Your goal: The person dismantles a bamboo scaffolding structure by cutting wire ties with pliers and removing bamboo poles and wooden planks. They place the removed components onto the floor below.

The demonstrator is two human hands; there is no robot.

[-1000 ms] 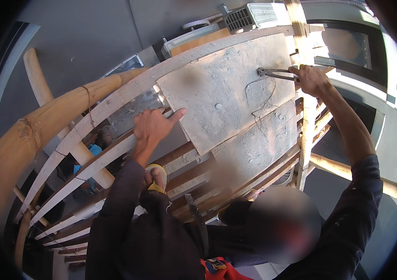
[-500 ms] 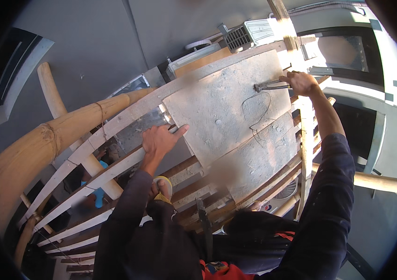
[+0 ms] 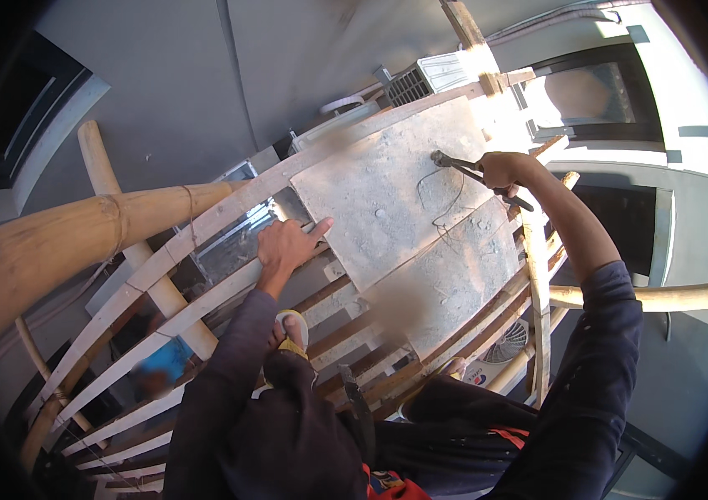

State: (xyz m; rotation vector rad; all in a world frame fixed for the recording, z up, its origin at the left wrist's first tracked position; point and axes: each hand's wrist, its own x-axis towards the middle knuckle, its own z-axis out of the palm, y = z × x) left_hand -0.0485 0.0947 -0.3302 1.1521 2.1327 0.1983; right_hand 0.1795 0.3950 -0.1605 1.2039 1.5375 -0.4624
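Note:
My right hand (image 3: 501, 171) is closed around the handles of a pair of pincers (image 3: 456, 162) with a dark metal head. One handle sticks out below my fingers. The pincers' head is over a grey, dusty board (image 3: 362, 200), close to a thin loop of wire (image 3: 437, 218) lying there. My left hand (image 3: 286, 248) is bent over a wooden slat (image 3: 241, 279) at the board's left edge, its thumb stretched toward the board. A second board (image 3: 462, 275) adjoins the first on the near side.
Wooden slats and thick bamboo poles (image 3: 54, 246) form the platform, with gaps between slats. My sandalled foot (image 3: 291, 329) is on the slats. Below them is a blurred blue shape (image 3: 167, 358). A vented grey box (image 3: 425, 79) stands by the grey wall (image 3: 154, 75); a fan unit (image 3: 508, 342) shows below.
My right hand has shifted left and nearer with the pincers, whose handles now show farther apart. My left hand stays at the slat. The whole view has shifted slightly.

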